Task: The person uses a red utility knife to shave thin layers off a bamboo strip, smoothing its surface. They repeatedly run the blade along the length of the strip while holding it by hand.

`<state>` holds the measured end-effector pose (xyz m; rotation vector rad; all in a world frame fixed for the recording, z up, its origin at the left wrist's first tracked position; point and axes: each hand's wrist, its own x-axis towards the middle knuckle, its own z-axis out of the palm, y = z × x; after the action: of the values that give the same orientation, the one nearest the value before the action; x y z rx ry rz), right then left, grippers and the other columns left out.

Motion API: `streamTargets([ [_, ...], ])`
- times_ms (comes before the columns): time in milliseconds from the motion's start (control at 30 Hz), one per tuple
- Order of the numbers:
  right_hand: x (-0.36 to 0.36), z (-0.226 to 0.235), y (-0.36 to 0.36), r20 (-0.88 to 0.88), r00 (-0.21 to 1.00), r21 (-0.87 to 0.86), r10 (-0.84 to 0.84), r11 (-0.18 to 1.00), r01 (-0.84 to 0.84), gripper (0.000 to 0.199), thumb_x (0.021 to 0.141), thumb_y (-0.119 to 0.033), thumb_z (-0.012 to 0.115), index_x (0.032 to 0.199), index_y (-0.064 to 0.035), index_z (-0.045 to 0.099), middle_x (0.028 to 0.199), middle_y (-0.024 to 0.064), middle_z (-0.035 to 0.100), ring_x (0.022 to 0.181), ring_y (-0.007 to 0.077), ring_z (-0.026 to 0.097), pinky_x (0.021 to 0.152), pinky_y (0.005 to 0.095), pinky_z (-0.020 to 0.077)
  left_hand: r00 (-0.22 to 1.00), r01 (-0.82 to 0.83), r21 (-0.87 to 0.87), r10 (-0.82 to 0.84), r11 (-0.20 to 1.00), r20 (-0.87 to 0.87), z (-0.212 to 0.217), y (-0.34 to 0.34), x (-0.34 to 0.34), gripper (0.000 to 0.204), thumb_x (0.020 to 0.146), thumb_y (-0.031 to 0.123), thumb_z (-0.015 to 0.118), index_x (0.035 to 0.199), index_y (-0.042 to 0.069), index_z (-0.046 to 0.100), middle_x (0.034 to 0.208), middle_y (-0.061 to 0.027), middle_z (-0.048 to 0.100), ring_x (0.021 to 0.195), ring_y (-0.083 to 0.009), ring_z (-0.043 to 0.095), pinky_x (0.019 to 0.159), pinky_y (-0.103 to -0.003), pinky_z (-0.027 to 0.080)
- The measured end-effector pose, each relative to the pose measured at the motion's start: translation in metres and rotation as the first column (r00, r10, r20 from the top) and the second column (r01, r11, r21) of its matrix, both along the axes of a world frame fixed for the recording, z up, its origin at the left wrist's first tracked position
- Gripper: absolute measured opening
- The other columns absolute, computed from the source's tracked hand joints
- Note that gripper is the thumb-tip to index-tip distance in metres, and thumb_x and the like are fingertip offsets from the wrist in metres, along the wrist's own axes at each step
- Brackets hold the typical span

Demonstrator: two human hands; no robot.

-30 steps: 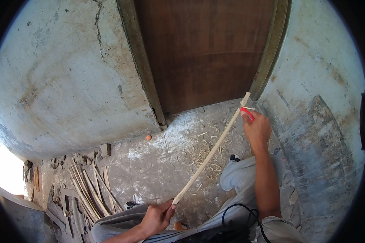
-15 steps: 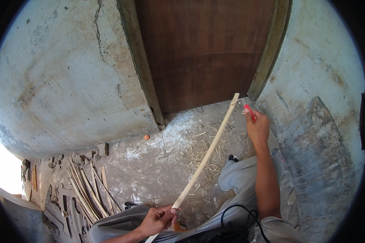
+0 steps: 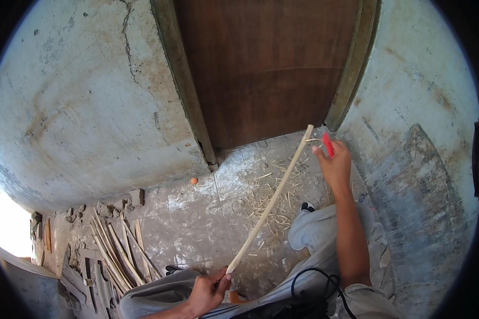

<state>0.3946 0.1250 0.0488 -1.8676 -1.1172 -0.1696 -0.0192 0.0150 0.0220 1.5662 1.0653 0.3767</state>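
A long pale wooden strip (image 3: 271,201) slants up across the middle, its far end near the foot of the door. My left hand (image 3: 207,292) is closed around its near end, low in the view. By the far end, my right hand (image 3: 336,162) grips a red-handled knife (image 3: 328,144); its blade cannot be made out. A thin pale shaving (image 3: 313,140) curls between the strip's end and the knife. On the floor beneath lie many loose shavings (image 3: 274,212).
At the lower left lie several more strips (image 3: 117,254) and broken grey pieces (image 3: 95,274). Rubble (image 3: 109,209) lines the left wall. A small orange ball (image 3: 194,181) rests on the floor near the brown door (image 3: 271,69). A black cable (image 3: 316,271) loops over my lap.
The red knife has turned more upright and lifted slightly in my right hand, whose thumb has moved toward the strip. The strip has turned about its length and shows a narrower face.
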Motion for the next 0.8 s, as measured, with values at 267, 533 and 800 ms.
streamTargets([
  [267,-0.01,-0.006,0.007,0.132,0.988,-0.065,-0.082,0.994,0.092,0.025,0.084,-0.023,0.077,0.1,-0.0048,0.073,0.107,0.0114,0.068,0.092,0.0372,0.066,0.08,0.0452,0.0514,0.992,-0.11,0.256,0.09,0.96,0.088,-0.013,-0.021,0.004,0.021,0.101,0.017,0.057,0.099,-0.001,0.066,0.063,-0.0165,0.054,0.052,-0.0217,0.046,0.049,-0.038,0.04],
  [533,-0.005,-0.014,0.012,0.165,0.984,-0.054,-0.063,0.996,0.073,0.015,0.084,-0.008,0.07,0.096,0.0004,0.071,0.105,0.0132,0.069,0.09,0.0391,0.067,0.079,0.0453,0.0525,0.995,-0.087,0.179,0.077,0.98,0.065,-0.022,-0.022,0.0,0.024,0.102,0.018,0.057,0.093,-0.002,0.066,0.059,-0.0148,0.047,0.053,-0.0147,0.042,0.048,-0.036,0.038],
  [800,-0.001,-0.019,0.014,0.13,0.986,-0.138,-0.108,0.982,0.126,0.012,0.084,-0.003,0.066,0.092,0.0041,0.071,0.103,0.0189,0.069,0.091,0.0426,0.067,0.082,0.047,0.0522,0.987,0.099,-0.068,-0.089,0.993,0.133,-0.021,-0.015,-0.007,0.032,0.106,0.02,0.054,0.127,-0.001,0.062,0.069,-0.0008,0.058,0.062,-0.0037,0.051,0.06,-0.024,0.047],
])
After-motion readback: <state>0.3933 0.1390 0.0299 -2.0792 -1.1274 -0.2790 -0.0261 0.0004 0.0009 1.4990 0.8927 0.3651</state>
